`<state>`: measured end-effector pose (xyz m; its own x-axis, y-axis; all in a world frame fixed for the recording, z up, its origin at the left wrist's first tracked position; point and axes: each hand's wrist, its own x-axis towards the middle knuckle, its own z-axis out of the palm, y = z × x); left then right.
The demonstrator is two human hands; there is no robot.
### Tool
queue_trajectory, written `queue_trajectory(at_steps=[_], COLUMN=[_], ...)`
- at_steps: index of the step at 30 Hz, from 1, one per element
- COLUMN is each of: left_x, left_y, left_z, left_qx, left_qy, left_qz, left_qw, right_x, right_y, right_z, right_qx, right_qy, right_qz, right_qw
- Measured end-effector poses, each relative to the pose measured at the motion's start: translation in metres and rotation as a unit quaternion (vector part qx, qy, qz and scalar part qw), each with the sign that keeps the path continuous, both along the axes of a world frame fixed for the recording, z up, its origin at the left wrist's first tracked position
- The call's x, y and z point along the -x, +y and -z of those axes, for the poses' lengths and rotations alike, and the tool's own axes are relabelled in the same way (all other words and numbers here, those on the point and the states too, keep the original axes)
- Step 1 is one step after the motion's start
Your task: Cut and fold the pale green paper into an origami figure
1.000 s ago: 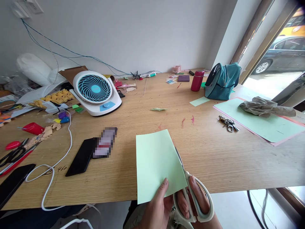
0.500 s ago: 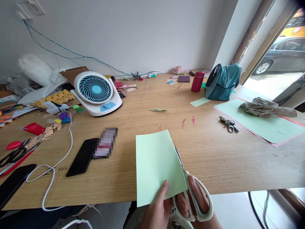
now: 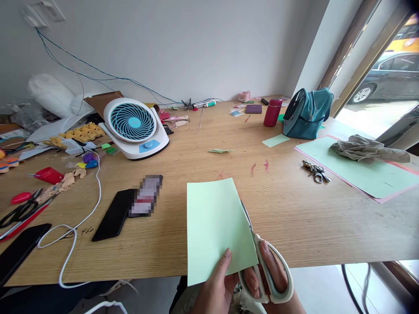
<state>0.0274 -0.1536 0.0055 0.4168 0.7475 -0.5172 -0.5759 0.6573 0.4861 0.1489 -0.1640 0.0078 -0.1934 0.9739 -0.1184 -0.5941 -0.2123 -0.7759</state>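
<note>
A pale green sheet of paper [image 3: 216, 229] is held up at the lower centre of the frame, above the near edge of the wooden table [image 3: 294, 213]. The left hand [image 3: 218, 285] pinches its bottom edge, thumb on the front face and fingers hidden behind. Along the sheet's right edge run the blades of white-handled scissors [image 3: 262, 261]; how far apart the blades are cannot be told. The right hand [image 3: 271, 279] is closed through the handle loops at the lower right. To the left of the sheet lies a black phone [image 3: 113, 214] beside a blurred card. A white cable [image 3: 78, 218] loops toward the lower left. Farther back, at upper left, stands a white fan [image 3: 134, 126]. Keys [image 3: 314, 171] and a teal bag [image 3: 306, 113] sit at right.
</note>
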Motion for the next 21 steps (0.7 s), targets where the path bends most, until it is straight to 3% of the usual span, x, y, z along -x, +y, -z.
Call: queue_trajectory(at_steps=[10,21], left_x=[0.0021,0.0040], left_y=[-0.0006,-0.0042], left_z=[0.0002,0.0090], left_qx=[-0.037,-0.049], left_qy=[0.022,0.027], left_qz=[-0.033,-0.020], left_qw=[0.999,0.998], right_x=[-0.0013,-0.0030], right_y=[0.0009,0.0001], right_z=[-0.0072,-0.0052], right_qx=[0.002,0.012], right_qy=[-0.021,-0.012], right_qz=[0.005,-0.002], right_qw=[1.000,1.000])
